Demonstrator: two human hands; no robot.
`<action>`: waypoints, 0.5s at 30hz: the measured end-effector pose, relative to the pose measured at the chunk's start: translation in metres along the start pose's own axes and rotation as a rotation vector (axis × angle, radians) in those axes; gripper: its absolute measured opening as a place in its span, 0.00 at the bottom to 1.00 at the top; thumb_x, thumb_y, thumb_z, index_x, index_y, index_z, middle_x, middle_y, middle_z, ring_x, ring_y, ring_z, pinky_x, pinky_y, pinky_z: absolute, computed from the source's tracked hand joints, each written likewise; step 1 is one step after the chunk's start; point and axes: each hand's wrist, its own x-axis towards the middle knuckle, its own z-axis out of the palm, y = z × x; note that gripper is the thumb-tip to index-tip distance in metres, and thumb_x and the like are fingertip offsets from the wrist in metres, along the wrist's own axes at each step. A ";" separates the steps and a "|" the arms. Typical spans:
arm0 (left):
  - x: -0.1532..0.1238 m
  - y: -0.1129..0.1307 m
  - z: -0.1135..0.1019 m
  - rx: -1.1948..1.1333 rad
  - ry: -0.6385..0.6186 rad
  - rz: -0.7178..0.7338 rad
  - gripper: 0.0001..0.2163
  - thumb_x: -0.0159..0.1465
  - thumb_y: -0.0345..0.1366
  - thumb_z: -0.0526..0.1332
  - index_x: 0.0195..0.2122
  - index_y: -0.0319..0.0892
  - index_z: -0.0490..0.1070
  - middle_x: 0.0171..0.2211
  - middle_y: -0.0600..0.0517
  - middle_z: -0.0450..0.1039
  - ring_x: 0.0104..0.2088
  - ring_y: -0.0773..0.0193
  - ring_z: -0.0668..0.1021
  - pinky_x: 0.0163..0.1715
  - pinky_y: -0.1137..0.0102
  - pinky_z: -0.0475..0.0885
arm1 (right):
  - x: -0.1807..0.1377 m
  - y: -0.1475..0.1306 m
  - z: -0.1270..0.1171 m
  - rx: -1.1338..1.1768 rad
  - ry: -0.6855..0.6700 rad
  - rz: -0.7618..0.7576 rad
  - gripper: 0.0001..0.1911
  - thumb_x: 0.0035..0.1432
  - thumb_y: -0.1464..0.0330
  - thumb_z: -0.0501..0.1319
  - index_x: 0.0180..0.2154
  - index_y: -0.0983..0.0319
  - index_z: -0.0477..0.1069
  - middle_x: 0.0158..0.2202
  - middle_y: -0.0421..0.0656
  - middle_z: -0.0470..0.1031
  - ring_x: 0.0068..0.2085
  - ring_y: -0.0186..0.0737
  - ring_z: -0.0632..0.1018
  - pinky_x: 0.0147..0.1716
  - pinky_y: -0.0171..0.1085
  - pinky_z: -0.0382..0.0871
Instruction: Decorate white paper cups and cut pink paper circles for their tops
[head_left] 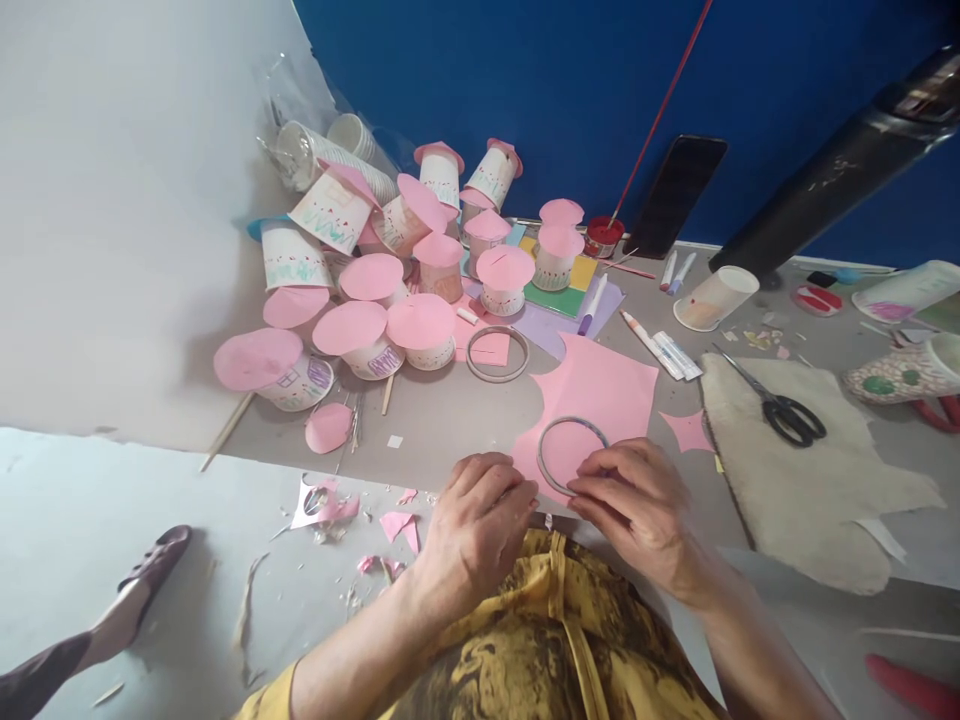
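Observation:
A pink paper sheet [600, 395] lies on the grey floor in front of me, with round pieces cut out of its left edge. A thin grey ring [571, 452] rests on the sheet's near part. My left hand [480, 520] presses down at the ring's left rim with its fingers curled. My right hand [637, 500] lies over the ring's right and near rim, fingers pinched together; what they hold is hidden. My yellow patterned clothing shows just below both hands.
A heap of paper cups with pink round tops [390, 270] stands at the back left, with a second ring [497, 353] beside it. Black scissors [784, 410] lie on a beige mat on the right. Markers [660, 345], a phone [675, 195] and paper scraps [330, 505] lie around.

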 end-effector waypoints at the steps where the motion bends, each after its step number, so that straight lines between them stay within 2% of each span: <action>1: -0.001 -0.001 0.000 -0.006 -0.003 0.004 0.10 0.68 0.24 0.61 0.47 0.41 0.74 0.39 0.47 0.78 0.48 0.54 0.77 0.50 0.61 0.74 | 0.000 0.000 0.000 0.003 0.002 -0.005 0.05 0.65 0.70 0.69 0.42 0.57 0.79 0.40 0.44 0.80 0.43 0.45 0.75 0.43 0.45 0.73; 10: -0.004 -0.005 0.002 -0.042 0.005 0.033 0.12 0.66 0.22 0.60 0.48 0.40 0.74 0.41 0.46 0.77 0.50 0.53 0.76 0.49 0.60 0.74 | 0.005 -0.009 0.000 0.059 0.005 -0.017 0.07 0.64 0.76 0.69 0.41 0.60 0.78 0.39 0.45 0.80 0.42 0.44 0.75 0.43 0.44 0.70; 15: -0.003 -0.005 0.001 -0.037 0.016 0.041 0.11 0.66 0.22 0.61 0.47 0.39 0.74 0.40 0.46 0.77 0.49 0.53 0.76 0.50 0.60 0.73 | 0.006 -0.009 0.001 0.051 -0.007 -0.017 0.06 0.64 0.76 0.69 0.41 0.60 0.78 0.38 0.45 0.80 0.42 0.44 0.74 0.43 0.45 0.70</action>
